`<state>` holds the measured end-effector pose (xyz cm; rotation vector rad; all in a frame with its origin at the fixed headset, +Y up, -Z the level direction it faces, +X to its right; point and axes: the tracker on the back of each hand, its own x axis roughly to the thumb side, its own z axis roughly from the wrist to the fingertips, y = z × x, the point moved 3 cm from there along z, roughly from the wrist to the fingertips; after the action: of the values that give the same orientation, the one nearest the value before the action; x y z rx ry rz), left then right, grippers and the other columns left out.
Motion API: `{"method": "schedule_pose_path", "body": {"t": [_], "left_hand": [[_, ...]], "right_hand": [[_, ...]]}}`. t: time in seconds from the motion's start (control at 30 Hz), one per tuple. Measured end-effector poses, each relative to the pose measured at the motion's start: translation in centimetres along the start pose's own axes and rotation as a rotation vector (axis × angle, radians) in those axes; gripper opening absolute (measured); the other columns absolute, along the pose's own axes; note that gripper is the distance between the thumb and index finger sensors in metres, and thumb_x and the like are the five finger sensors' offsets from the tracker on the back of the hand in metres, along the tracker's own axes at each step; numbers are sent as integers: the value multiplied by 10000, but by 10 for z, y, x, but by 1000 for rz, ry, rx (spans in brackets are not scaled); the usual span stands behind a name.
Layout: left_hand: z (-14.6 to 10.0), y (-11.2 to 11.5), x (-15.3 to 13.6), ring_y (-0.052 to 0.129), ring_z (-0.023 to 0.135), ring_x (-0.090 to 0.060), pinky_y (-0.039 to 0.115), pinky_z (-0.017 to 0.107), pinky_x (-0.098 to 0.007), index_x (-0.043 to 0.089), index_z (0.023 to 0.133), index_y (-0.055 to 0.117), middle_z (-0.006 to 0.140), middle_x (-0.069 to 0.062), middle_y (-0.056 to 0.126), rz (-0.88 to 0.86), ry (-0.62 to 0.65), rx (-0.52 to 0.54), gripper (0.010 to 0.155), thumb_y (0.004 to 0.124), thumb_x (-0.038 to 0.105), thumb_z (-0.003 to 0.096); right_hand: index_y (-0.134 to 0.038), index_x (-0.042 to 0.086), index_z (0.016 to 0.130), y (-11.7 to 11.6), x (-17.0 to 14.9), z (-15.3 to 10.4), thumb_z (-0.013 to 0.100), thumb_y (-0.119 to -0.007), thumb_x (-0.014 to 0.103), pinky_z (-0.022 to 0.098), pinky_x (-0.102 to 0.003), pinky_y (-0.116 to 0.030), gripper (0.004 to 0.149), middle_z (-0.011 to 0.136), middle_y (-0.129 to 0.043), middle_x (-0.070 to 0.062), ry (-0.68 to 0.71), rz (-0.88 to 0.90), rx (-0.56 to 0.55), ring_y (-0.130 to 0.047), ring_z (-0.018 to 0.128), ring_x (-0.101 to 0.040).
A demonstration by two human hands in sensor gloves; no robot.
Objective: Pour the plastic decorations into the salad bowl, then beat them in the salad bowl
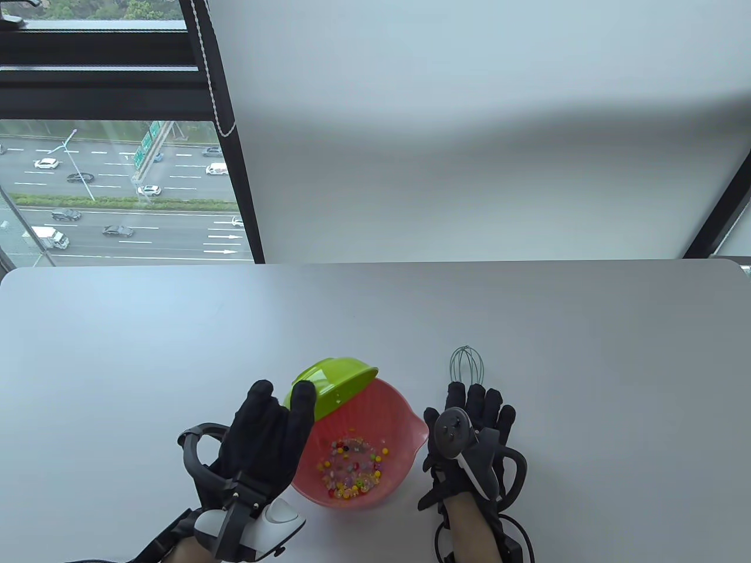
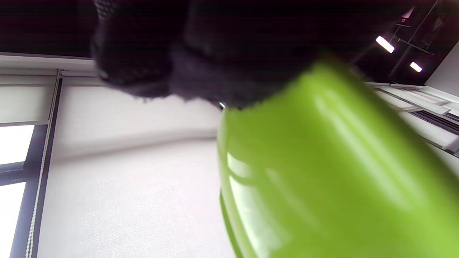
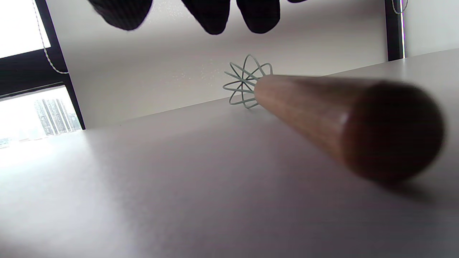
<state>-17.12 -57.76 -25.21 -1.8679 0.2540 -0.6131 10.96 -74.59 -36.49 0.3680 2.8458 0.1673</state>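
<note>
My left hand (image 1: pixel 274 428) grips a green bowl (image 1: pixel 340 380) by its rim and holds it tipped steeply over the pink salad bowl (image 1: pixel 405 413). Small colourful plastic decorations (image 1: pixel 352 470) lie in the bottom of the salad bowl. In the left wrist view the green bowl (image 2: pixel 322 172) fills the right side under the dark glove (image 2: pixel 179 53). A whisk (image 1: pixel 467 365) with a wooden handle (image 3: pixel 322 114) lies flat on the table, right of the salad bowl. My right hand (image 1: pixel 476 419) hovers over that handle with straight fingers (image 3: pixel 211 14) and does not touch it.
The grey table (image 1: pixel 176 352) stretches far to the left, right and back. Beyond its far edge hangs a white blind (image 1: pixel 469 146). A dark window frame (image 1: pixel 234 176) with a bead cord stands at the back left.
</note>
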Motion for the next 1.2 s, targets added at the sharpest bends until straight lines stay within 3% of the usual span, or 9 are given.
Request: {"method": "schedule_pose_path", "body": {"t": [0.23, 0.37, 0.47, 0.73, 0.9, 1.03, 1.2], "left_hand": [[-33, 25, -73, 1025, 323, -222, 787, 620, -441, 61, 795, 908, 250, 30, 1021, -133, -383, -86, 459, 904, 363, 449], [-66, 48, -113, 1022, 325, -226, 783, 615, -453, 60, 809, 900, 258, 31, 1018, -215, -610, -156, 462, 895, 362, 460], [-91, 68, -129, 1018, 326, -235, 776, 614, -463, 53, 816, 895, 263, 25, 1016, -231, -701, -226, 462, 890, 354, 465], [-149, 127, -153, 1000, 354, -251, 748, 628, -489, 52, 848, 871, 294, 14, 999, -334, -901, -426, 467, 860, 347, 486], [-183, 159, -165, 992, 354, -265, 737, 627, -504, 29, 843, 873, 298, 2, 995, -490, -1131, -571, 469, 850, 335, 490], [-199, 177, -171, 988, 360, -266, 729, 629, -507, 22, 850, 861, 307, 2, 992, -579, -1238, -722, 472, 835, 335, 498], [-212, 192, -167, 982, 369, -283, 717, 628, -525, 4, 853, 850, 320, -9, 990, -622, -1294, -813, 476, 821, 324, 502]], "right_hand": [[-449, 293, 1137, 1, 0, 0, 561, -595, 646, 738, -548, -139, 692, 1191, -421, -71, 3, -4, -7, -304, 1065, -366], [-441, 292, 1138, 3, -1, 0, 559, -597, 646, 738, -551, -146, 696, 1169, -496, -77, -2, 1, -15, -399, 1046, -374], [-426, 294, 1141, 4, 0, 0, 560, -594, 648, 739, -552, -149, 700, 1153, -531, -78, 3, -5, -22, -435, 1033, -375], [-432, 292, 1140, 2, 3, -1, 560, -594, 647, 739, -552, -149, 699, 1151, -536, -76, 10, -15, -14, -444, 1031, -374], [-437, 290, 1140, 2, 1, 0, 559, -596, 645, 739, -552, -148, 699, 1150, -540, -79, 4, -4, -12, -445, 1029, -377], [-448, 288, 1137, 2, 0, 0, 559, -597, 644, 739, -551, -150, 695, 1146, -549, -79, 1, -1, -4, -449, 1028, -377], [-456, 285, 1135, 1, -1, 0, 559, -598, 643, 739, -551, -151, 694, 1144, -554, -81, -3, 5, -1, -452, 1027, -379]]}}
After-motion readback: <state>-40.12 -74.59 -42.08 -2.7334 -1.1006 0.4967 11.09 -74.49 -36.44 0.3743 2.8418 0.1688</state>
